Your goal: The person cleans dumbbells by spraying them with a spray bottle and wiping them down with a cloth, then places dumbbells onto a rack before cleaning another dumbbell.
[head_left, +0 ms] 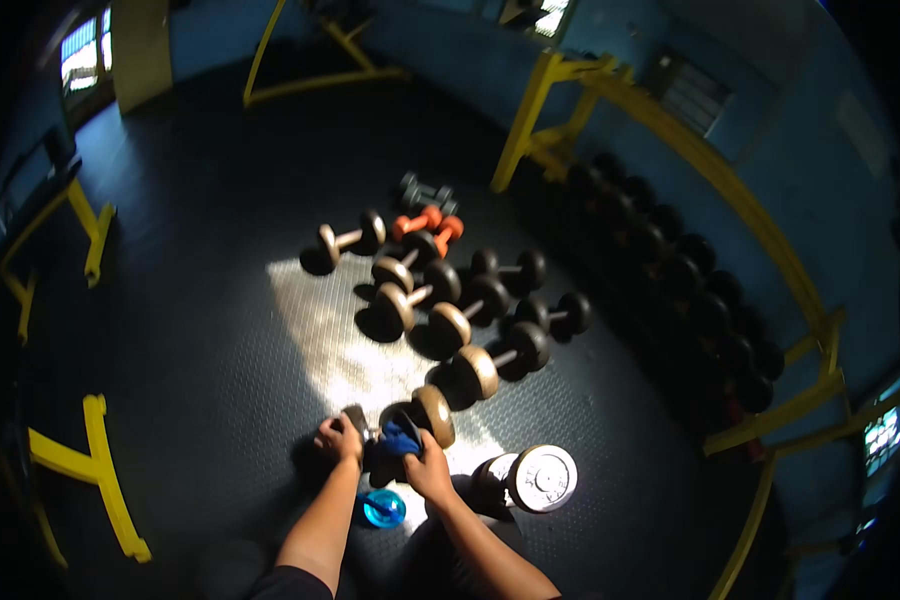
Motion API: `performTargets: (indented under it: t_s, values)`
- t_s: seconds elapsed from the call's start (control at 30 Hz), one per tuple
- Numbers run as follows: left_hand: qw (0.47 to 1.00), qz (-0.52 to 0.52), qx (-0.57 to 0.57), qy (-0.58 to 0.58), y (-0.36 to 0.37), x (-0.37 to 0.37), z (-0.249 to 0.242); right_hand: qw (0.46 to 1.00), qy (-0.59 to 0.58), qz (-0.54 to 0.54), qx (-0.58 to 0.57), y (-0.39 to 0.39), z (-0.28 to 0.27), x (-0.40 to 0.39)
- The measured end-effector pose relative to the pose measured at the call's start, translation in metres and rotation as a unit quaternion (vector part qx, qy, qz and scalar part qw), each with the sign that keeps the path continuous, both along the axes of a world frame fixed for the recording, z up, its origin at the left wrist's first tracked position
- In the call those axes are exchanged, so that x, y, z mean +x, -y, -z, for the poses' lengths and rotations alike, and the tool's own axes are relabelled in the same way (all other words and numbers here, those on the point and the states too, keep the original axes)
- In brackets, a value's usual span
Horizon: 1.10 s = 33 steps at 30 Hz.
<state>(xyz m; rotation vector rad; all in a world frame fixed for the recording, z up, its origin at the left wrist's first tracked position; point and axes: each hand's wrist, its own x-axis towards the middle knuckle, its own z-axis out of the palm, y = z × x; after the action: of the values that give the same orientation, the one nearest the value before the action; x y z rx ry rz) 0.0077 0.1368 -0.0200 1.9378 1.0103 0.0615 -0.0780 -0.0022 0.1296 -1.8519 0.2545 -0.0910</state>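
Note:
My left hand (pixel 340 438) is closed around the near-left end of a dumbbell (pixel 372 433) low in the middle of the view. My right hand (pixel 427 466) is closed on a blue cloth (pixel 400 438), which lies against the other end of the same dumbbell. Part of that dumbbell is hidden behind the cloth and my fingers. Just beyond my right hand stands a dumbbell head with a tan, sunlit face (pixel 433 415). Below my hands, between my forearms, is a translucent blue container (pixel 383 508). Right of my right hand is a dumbbell with a white-lit end (pixel 545 478).
Several dark dumbbells (pixel 505 358) lie ahead on the black textured floor (pixel 200 330), with orange dumbbells (pixel 417 222) and grey ones (pixel 430 193) farther off. A dumbbell rack (pixel 680 270) lines the right wall. Yellow frames (pixel 100 455) stand at the left, back and right.

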Motion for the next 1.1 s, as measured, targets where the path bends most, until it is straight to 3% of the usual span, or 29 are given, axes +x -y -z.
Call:
performTargets:
  t_s: [0.03, 0.07, 0.2, 0.23, 0.27, 0.3, 0.37, 0.4, 0.43, 0.5, 0.57, 0.63, 0.7, 0.73, 0.77, 0.83, 0.9, 0.97, 1.03, 1.1]
  values:
    - [0.997, 0.041, 0.059, -0.038, -0.002, -0.004, -0.007, 1.0, -0.015, -0.002, 0.023, 0.004, -0.011, -0.009]
    - [0.995, 0.057, 0.026, -0.074, 0.003, -0.006, -0.04, 0.995, 0.009, 0.007, 0.102, 0.003, -0.03, -0.017]
    - [0.984, 0.175, 0.017, -0.023, 0.007, -0.013, -0.153, 0.978, 0.071, 0.028, 0.194, -0.003, -0.066, -0.033]
    - [0.951, 0.257, -0.169, -0.004, 0.0, -0.016, -0.169, 0.975, 0.103, 0.034, 0.192, -0.009, -0.077, -0.036]
    - [0.877, 0.327, -0.351, 0.009, -0.004, -0.026, -0.187, 0.974, 0.106, 0.029, 0.199, -0.014, -0.079, -0.038]
    - [0.815, 0.399, -0.417, 0.054, -0.009, -0.039, -0.202, 0.973, 0.107, 0.025, 0.204, -0.018, -0.081, -0.042]
    - [0.846, 0.457, -0.267, 0.061, -0.009, -0.093, -0.3, 0.969, 0.075, -0.033, 0.231, -0.022, -0.096, -0.055]
    - [0.854, 0.435, -0.271, 0.091, -0.013, -0.105, -0.317, 0.969, 0.055, -0.103, 0.217, -0.022, -0.108, -0.059]
    - [0.865, 0.426, -0.239, 0.112, -0.022, -0.104, -0.311, 0.963, 0.034, -0.173, 0.202, -0.021, -0.122, -0.063]
    - [0.875, 0.433, -0.16, 0.148, -0.039, -0.101, -0.304, 0.965, 0.11, -0.226, 0.076, -0.015, -0.149, -0.069]
    - [0.905, 0.372, -0.027, 0.204, -0.046, -0.098, -0.295, 0.959, 0.162, -0.215, -0.089, -0.001, -0.116, -0.049]
    - [0.887, 0.369, 0.039, 0.275, -0.047, -0.099, -0.319, 0.973, 0.057, -0.218, -0.055, 0.01, -0.095, -0.033]
    - [0.875, 0.37, 0.093, 0.298, -0.049, -0.092, -0.33, 0.953, 0.01, -0.27, -0.135, 0.018, -0.038, -0.005]
    - [0.869, 0.375, 0.133, 0.294, -0.051, -0.09, -0.327, 0.923, -0.029, -0.291, -0.25, 0.016, -0.014, 0.01]
    - [0.872, 0.386, 0.158, 0.257, -0.05, -0.085, -0.322, 0.876, -0.065, -0.315, -0.359, 0.013, 0.006, 0.023]
    - [0.871, 0.423, 0.132, 0.213, -0.052, -0.071, -0.322, 0.861, -0.075, -0.271, -0.424, 0.001, 0.038, 0.046]
    - [0.884, 0.438, 0.114, 0.114, -0.057, -0.056, -0.316, 0.799, -0.199, -0.313, -0.474, -0.011, 0.052, 0.062]
    - [0.885, 0.456, 0.09, -0.004, -0.068, -0.044, -0.302, 0.781, -0.246, -0.324, -0.473, -0.02, 0.059, 0.064]
    - [0.886, 0.456, 0.055, -0.071, -0.081, -0.039, -0.29, 0.794, -0.255, -0.308, -0.458, -0.024, 0.057, 0.058]
    - [0.897, 0.431, 0.014, -0.101, -0.094, -0.039, -0.27, 0.773, -0.296, -0.335, -0.45, -0.024, 0.044, 0.055]
